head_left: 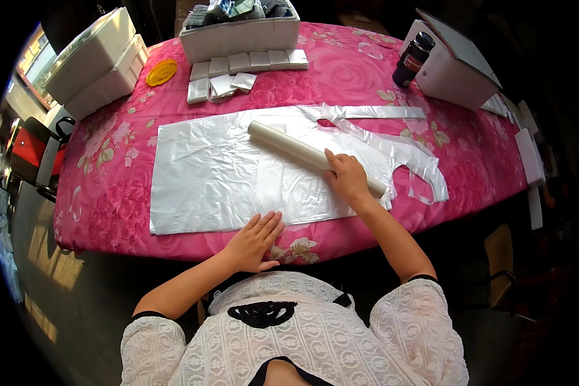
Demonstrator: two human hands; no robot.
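Note:
A thin white plastic sheet with loop-like straps at its right end, like a disposable apron (199, 170), lies spread on the table. Across it slants a pale cream tube (289, 147), its far end up and to the left. My right hand (349, 179) is wrapped over the tube near its lower right end. My left hand (256, 241) rests flat on the sheet's near edge and the cloth, fingers stretched out and holding nothing. Under the tube, a narrower folded strip (271, 177) of the same plastic shows on the sheet.
A pink flowered cloth (109, 186) covers the table. Behind the sheet sit several small white folded packets (240, 62) and a filled white foam box (241, 37). A yellow disc (161, 73), stacked foam boxes (100, 61), a dark bottle (413, 59) and a white box (457, 71) stand farther out.

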